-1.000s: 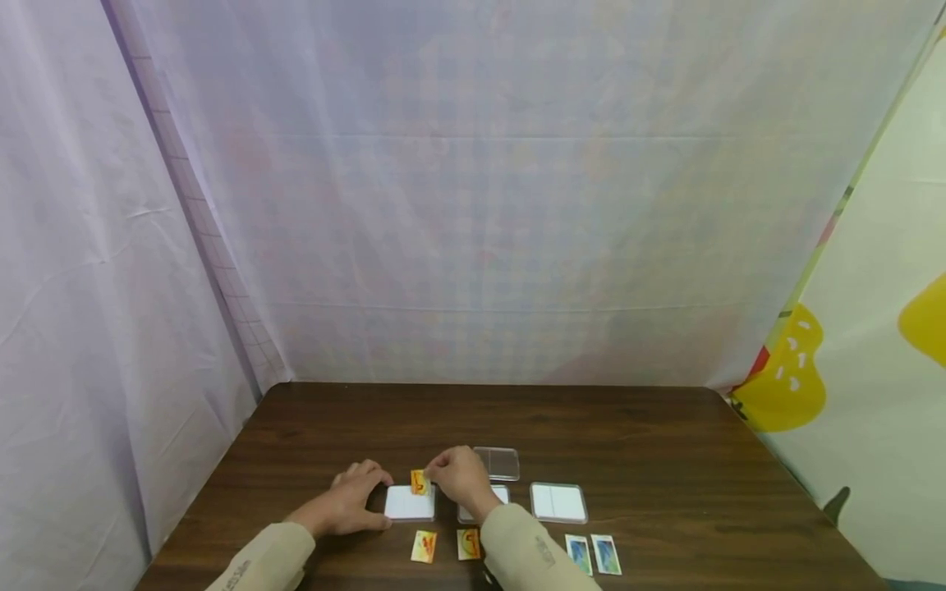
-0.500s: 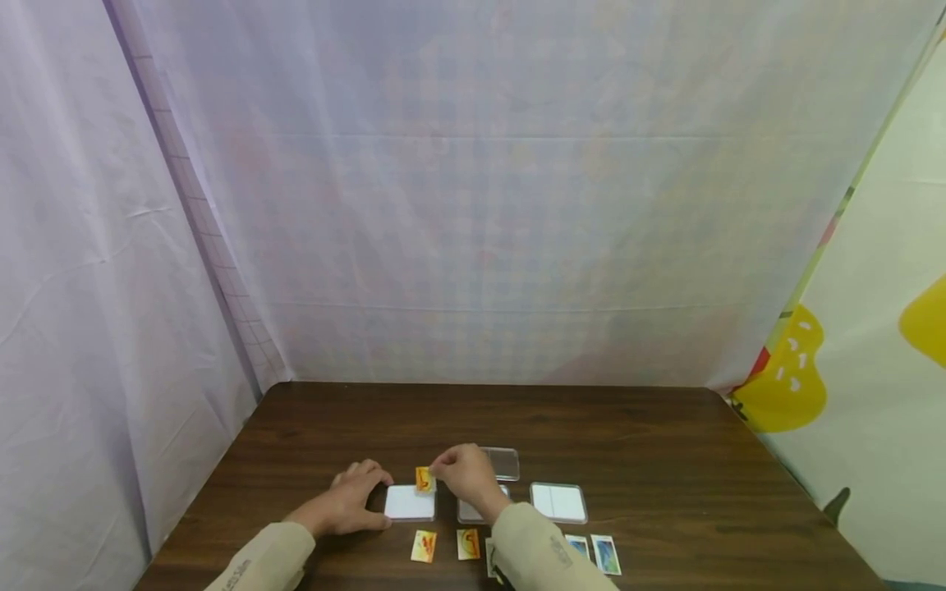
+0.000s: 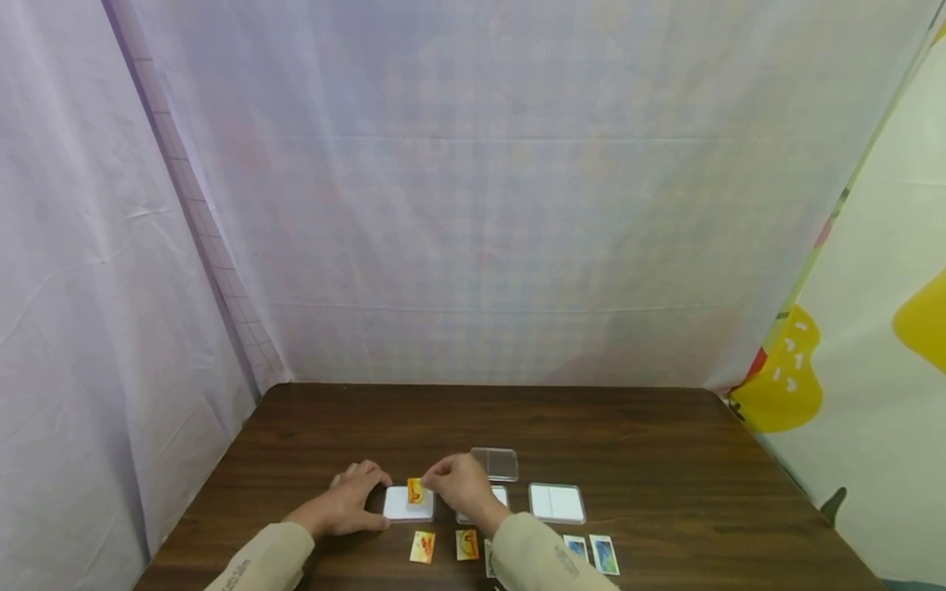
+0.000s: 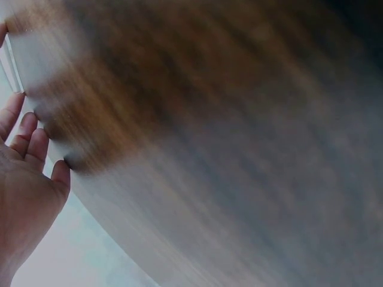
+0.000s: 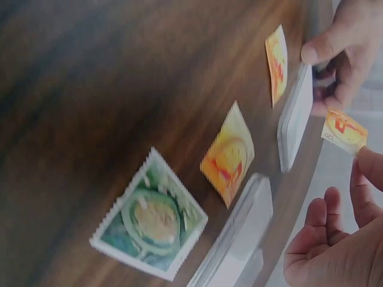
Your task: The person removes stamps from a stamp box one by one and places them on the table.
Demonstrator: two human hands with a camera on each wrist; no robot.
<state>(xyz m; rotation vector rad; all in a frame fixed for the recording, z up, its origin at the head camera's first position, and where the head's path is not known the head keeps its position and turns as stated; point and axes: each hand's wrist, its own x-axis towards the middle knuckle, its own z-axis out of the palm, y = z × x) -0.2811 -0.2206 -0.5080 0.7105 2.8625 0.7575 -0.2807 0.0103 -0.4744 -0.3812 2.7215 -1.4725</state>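
My right hand point(image 3: 460, 486) pinches an orange-and-yellow postage stamp point(image 3: 415, 491) by its right edge between thumb and forefinger. The stamp overlaps the leftmost flat clear case point(image 3: 402, 510), which has a white insert. At that case's left side is my left hand point(image 3: 346, 501), fingers spread, thumb at the near corner and forefinger at the far one. In the right wrist view, the left thumb touches the case edge and the pinched stamp point(image 5: 346, 130) hangs beyond it. Two more orange stamps, one left point(image 3: 423, 547) and one right point(image 3: 467, 545), lie nearer on the table.
The middle case point(image 3: 502, 496) is partly hidden by my right hand. To the right sits another case with a white insert point(image 3: 569, 503). A clear lid point(image 3: 499, 465) lies behind. A green stamp point(image 5: 149, 218) and two blue stamps point(image 3: 604, 555) lie along the front of the table.
My right hand and its stamp shifted slightly right, then came back left and nearer, over the leftmost case. My left hand stayed where it was.
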